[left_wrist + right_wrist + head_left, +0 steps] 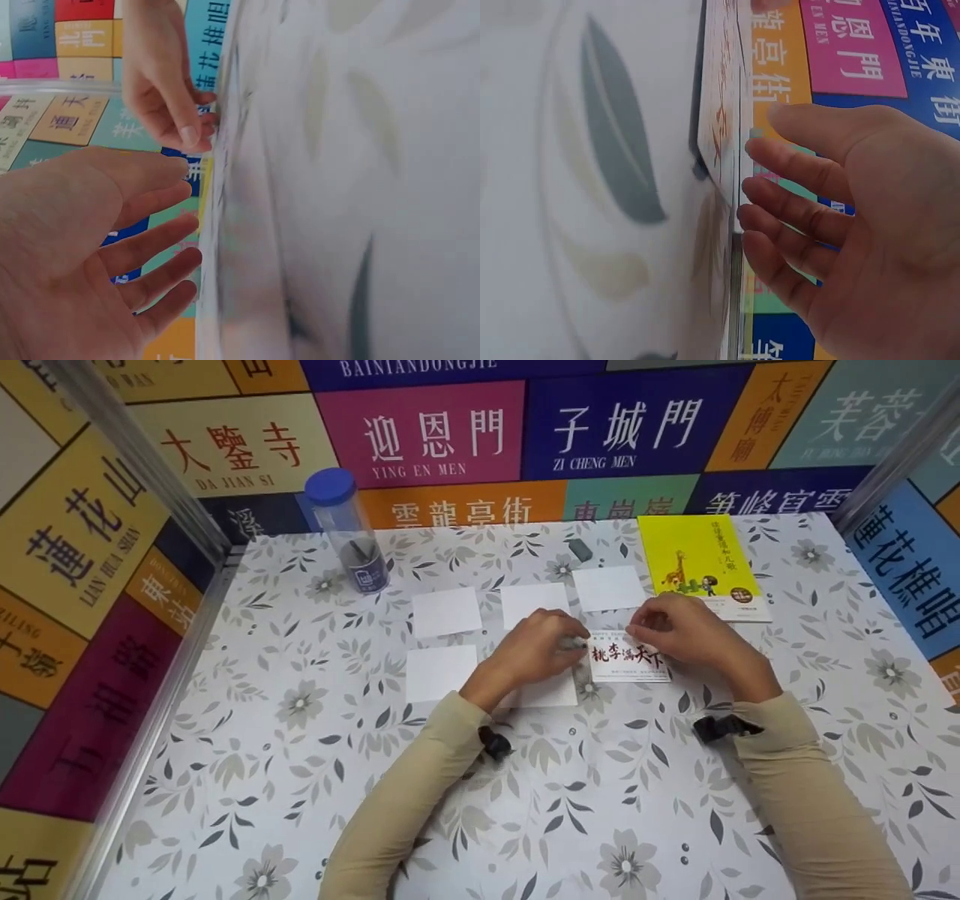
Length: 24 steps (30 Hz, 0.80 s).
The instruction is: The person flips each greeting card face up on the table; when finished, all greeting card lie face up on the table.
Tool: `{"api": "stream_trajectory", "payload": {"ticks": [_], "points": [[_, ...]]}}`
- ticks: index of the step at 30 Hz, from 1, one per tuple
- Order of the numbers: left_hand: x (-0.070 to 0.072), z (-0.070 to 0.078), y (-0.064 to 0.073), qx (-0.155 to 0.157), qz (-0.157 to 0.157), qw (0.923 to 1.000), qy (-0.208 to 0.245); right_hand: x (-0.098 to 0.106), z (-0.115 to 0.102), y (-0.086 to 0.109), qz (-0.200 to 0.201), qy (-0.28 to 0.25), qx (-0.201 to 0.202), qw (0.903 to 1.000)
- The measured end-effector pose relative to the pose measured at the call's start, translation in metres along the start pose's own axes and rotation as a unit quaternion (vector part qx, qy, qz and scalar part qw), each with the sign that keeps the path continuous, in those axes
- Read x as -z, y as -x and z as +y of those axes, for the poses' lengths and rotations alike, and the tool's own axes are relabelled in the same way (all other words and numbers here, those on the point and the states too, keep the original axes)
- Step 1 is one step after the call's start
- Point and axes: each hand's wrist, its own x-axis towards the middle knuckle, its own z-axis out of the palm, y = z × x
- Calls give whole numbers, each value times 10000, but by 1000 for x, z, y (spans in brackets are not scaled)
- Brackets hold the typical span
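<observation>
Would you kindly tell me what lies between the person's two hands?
In the head view, a white card with large printed characters lies between the left hand and the right hand.

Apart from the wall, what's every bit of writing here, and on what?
"桃李满天下", on the white rectangular paper card; its smaller lines are too small.
"童谣和儿歌", on the yellow rectangular book; its other print is too blurred.
Clear plastic cylinder with blue lid: label too small.
Plain white sheets: no writing shows.
</observation>
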Motion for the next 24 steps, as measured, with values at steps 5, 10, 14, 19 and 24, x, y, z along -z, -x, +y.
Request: {"api": "stream_trajectory", "payload": {"ticks": [5,10,14,19,24], "points": [[20,-15,11,197,190,9995,133,-15,-22,-4,-51,-76,578,9983],[33,-31,30,310,324,9988,217,-31,-48,-8,-454,-3,1064,9933],[38,-43,47,431,353,9981,277,-41,-69,-15,-876,175,1072,9902],[42,-52,64,537,148,9976,414,-48,-84,-20,-1180,697,900,9865],[45,-54,71,356,-295,9984,317,-50,-86,-20,-1232,756,626,9875]]}}
